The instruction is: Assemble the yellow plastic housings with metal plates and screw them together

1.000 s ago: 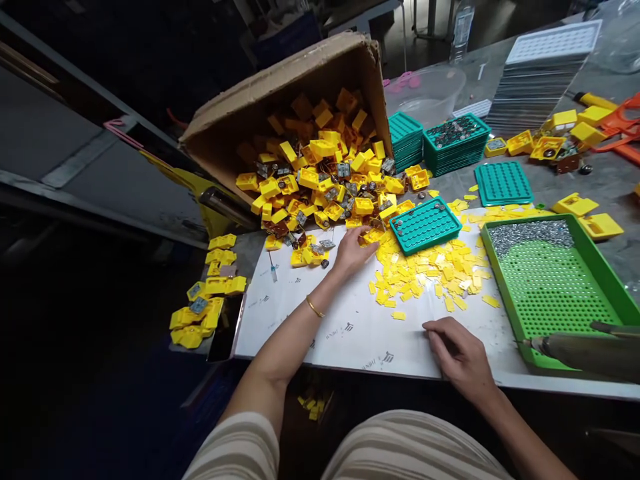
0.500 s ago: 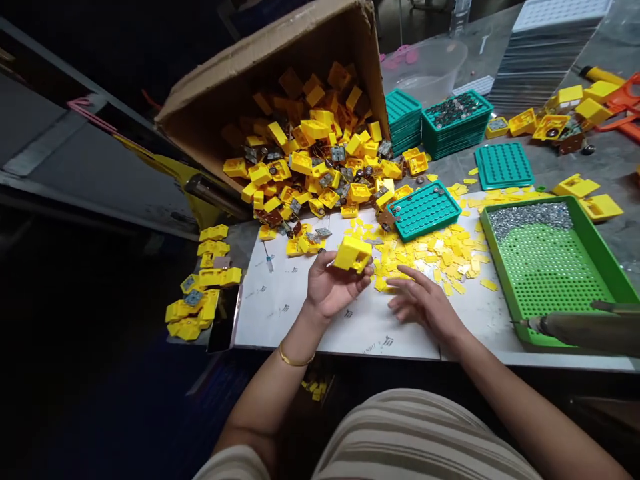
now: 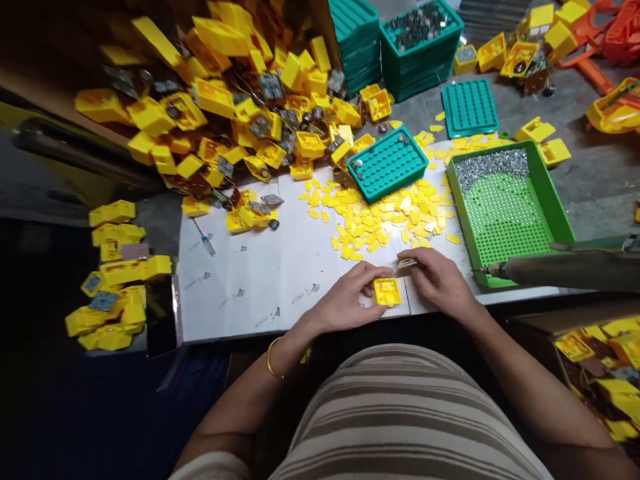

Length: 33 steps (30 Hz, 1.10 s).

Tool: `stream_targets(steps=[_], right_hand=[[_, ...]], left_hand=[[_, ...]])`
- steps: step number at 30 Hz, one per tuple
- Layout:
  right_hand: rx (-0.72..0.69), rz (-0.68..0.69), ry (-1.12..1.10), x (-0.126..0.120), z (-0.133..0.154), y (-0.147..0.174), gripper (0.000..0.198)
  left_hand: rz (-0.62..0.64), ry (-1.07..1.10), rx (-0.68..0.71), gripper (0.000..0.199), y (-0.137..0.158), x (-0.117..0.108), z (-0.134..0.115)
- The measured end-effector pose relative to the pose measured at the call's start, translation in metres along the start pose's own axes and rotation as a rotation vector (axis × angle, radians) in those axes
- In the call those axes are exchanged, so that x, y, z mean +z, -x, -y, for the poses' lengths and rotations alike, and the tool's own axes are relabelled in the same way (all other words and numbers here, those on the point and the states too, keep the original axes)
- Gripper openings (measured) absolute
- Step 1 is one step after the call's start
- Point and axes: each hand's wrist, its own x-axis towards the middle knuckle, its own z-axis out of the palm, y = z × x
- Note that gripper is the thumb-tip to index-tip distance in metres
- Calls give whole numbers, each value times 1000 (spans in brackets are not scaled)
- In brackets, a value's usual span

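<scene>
My left hand (image 3: 345, 298) grips a small yellow plastic housing (image 3: 387, 292) by its left side, thumb and fingers around it. The housing rests on the white sheet (image 3: 260, 267) near the front edge, its open hollow side facing up. Just to the right, my right hand (image 3: 441, 283) is closed in a pinch on a small, thin, pale piece (image 3: 406, 264), whose kind I cannot make out. Flat yellow plastic pieces (image 3: 370, 230) lie scattered beyond both hands.
Yellow housings with wired parts (image 3: 210, 100) spill from a box at the left. A teal tray (image 3: 387, 163) and a green basket of screws (image 3: 515, 220) stand farther back. An electric screwdriver (image 3: 530, 268) juts in from the right. A small screwdriver (image 3: 206, 241) lies left.
My left hand has lowered the yellow housing onto the sheet and turned its open side up. My right hand has gone from spread fingers to a pinch on a thin piece. The view has tilted down.
</scene>
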Motion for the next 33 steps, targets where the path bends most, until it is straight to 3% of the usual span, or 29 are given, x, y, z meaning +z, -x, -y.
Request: stream_targets(steps=[2,4,9,15,18,21,26,33], right_hand=[[-117,22,228,-7,-5,12,31],[-162,41,304,-12,-6,21,36],[-50,-39,334,-20,-1,33,44],[3,-34,429,-23,-2,29,24],[20,-24,328,-25,-1,25,23],[81,-3,249,-26,0,22,20],[88,-40,409,-24,2,23,19],[60,-68,376,-25,1,30,17]], left_hand=[[-27,-192,69,54,-2,11,0],[-48,-286,91,54,-2,16,1],[-108,-388,92,56,-1,20,7],[-102,-385,62,50,-7,23,4],[-48,-262,-44,48,-10,22,-2],[37,25,-202,52,-10,22,-7],[170,565,-370,58,-10,24,-10],[218,791,-475,70,-8,26,-7]])
